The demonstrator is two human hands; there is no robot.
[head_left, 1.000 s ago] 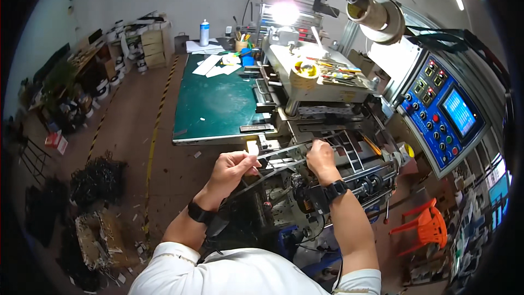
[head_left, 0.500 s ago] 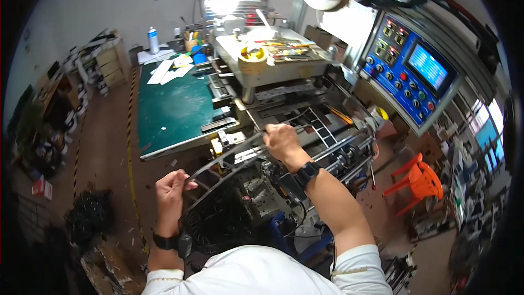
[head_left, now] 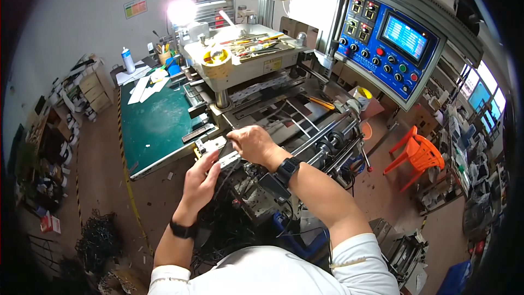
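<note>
My right hand [head_left: 252, 145] is closed at the near left edge of the machine bed [head_left: 240, 113], fingertips curled together. A thin dark piece shows by its fingers, but its kind cannot be made out. Just below and to the left, my left hand [head_left: 201, 183] has its thumb and fingers apart, with nothing plainly gripped. A ladder-like dark frame strip [head_left: 300, 119] lies across the bed beyond my right hand. An orange-handled tool [head_left: 322, 102] rests on the bed further right.
Left of the machine is a green-topped table [head_left: 155, 117] with papers. A blue control panel [head_left: 382, 43] stands at the right. Rollers [head_left: 330, 145] line the machine's near right side. An orange chair [head_left: 417, 153] stands on the right. Tangled black scrap [head_left: 98, 240] lies lower left.
The ladder-like strip stretched between my hands is no longer seen spanning them. My left hand has moved up and right, close to my right hand, and its fingers have opened. The view has shifted.
</note>
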